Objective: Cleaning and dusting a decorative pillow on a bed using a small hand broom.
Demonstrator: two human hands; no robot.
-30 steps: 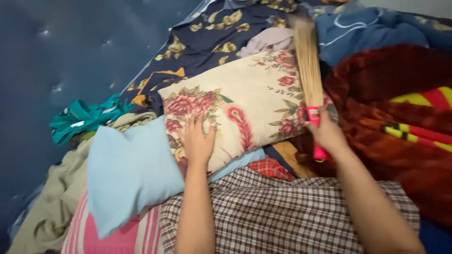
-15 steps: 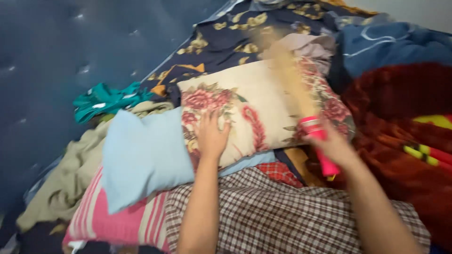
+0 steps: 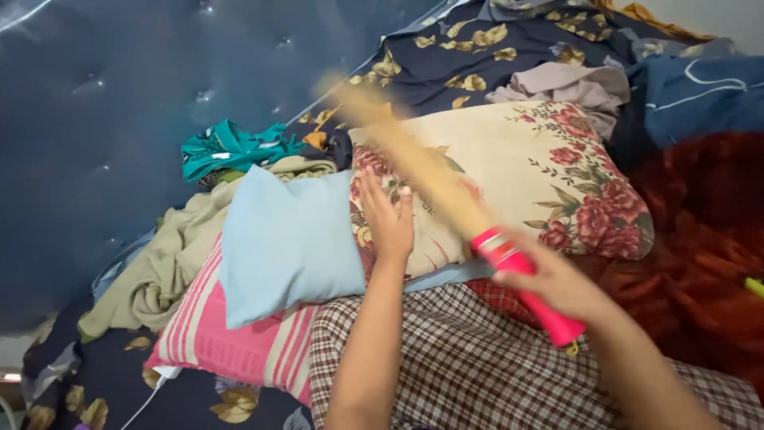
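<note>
My right hand (image 3: 557,283) grips the pink handle of a straw broom (image 3: 422,167). Its blurred bristles slant up and left across a cream pillow with red roses (image 3: 541,167). My left hand (image 3: 387,219) lies flat on the left end of that pillow, fingers spread. A light blue pillow (image 3: 286,239) lies just left of my left hand. Under my forearms lies a brown and white checked cloth (image 3: 477,366).
A pink striped pillow (image 3: 215,342) sits under the blue one. A beige cloth (image 3: 159,271) and teal cloth (image 3: 231,147) lie by the dark blue tufted headboard (image 3: 95,119). A red fuzzy blanket (image 3: 700,239) fills the right. A navy floral sheet (image 3: 477,48) lies behind.
The broom has swung from upright over the pillow's right side down to the left, across the pillow. My left hand stays on the pillow. The camera view shifted left.
</note>
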